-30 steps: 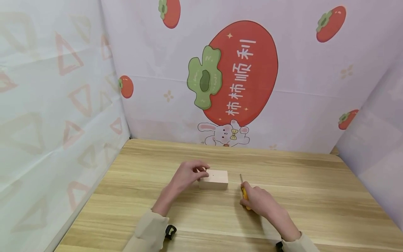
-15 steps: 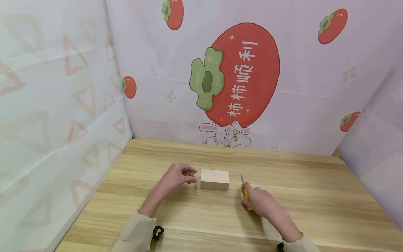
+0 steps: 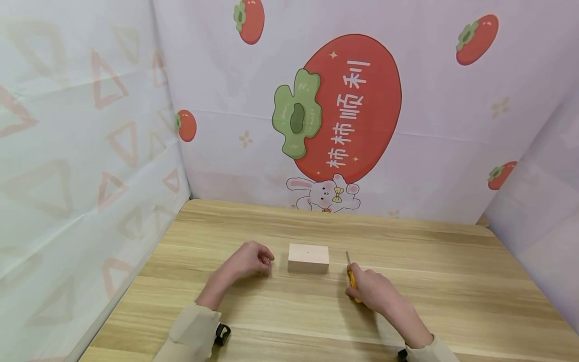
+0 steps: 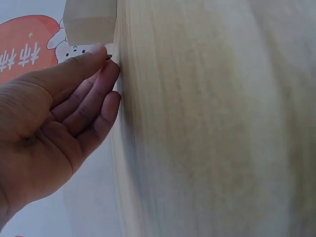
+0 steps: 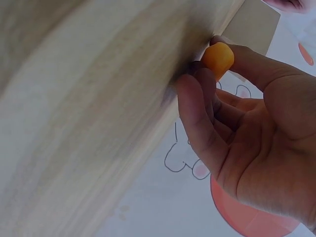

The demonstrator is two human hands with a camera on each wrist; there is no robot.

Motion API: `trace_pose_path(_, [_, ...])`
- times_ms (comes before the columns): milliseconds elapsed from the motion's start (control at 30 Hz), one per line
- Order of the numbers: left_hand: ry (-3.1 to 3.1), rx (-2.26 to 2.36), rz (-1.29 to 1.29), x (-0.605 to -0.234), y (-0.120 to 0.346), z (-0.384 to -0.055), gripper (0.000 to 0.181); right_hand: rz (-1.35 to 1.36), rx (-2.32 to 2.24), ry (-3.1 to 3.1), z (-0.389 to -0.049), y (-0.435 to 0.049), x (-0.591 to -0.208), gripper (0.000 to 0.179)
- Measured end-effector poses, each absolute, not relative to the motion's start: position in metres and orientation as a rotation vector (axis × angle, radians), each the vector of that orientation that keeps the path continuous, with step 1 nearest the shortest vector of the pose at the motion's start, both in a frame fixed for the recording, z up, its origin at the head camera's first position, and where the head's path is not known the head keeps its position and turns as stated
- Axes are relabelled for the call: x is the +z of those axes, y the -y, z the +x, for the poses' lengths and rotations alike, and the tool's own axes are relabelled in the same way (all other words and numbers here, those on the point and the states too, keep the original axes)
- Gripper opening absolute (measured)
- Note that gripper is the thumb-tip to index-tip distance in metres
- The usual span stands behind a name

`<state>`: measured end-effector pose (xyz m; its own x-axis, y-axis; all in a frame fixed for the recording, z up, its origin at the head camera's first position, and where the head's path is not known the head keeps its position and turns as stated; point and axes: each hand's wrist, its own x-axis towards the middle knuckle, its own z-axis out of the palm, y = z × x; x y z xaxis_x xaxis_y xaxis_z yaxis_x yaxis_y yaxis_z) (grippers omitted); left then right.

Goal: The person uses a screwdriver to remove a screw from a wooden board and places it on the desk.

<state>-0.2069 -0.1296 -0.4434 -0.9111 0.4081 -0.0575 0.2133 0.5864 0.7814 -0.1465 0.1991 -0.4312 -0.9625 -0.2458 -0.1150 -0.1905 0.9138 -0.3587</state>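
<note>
A pale wooden block point(image 3: 308, 255) lies on the table, a small dark hole in its top face. To its left, my left hand point(image 3: 251, 259) pinches a small screw point(image 4: 109, 57) between thumb and fingertips, and only its pointed end shows in the left wrist view. On the block's other side, my right hand point(image 3: 373, 288) grips a screwdriver by its yellow handle point(image 5: 218, 59). The metal shaft point(image 3: 347, 257) points toward the back of the table. Both hands stay low over the tabletop, apart from the block.
The wood-grain table point(image 3: 429, 266) meets a printed backdrop point(image 3: 434, 166) at its back edge. A patterned cloth wall point(image 3: 90, 151) runs along the left side, and another pale wall point(image 3: 549, 201) stands at the right.
My left hand has drawn away from the block's left end, moving left and slightly nearer, with the screw in its fingers. The right hand and screwdriver have hardly moved.
</note>
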Motion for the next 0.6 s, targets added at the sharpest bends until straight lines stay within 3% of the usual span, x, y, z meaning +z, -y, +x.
trace_pose_path(600, [-2.648, 1.010, 0.449, -0.4399, 0.1236, -0.2023, 0.012, -0.321, -0.538, -2.943, -0.1455, -0.1965, -0.4335, 0.044])
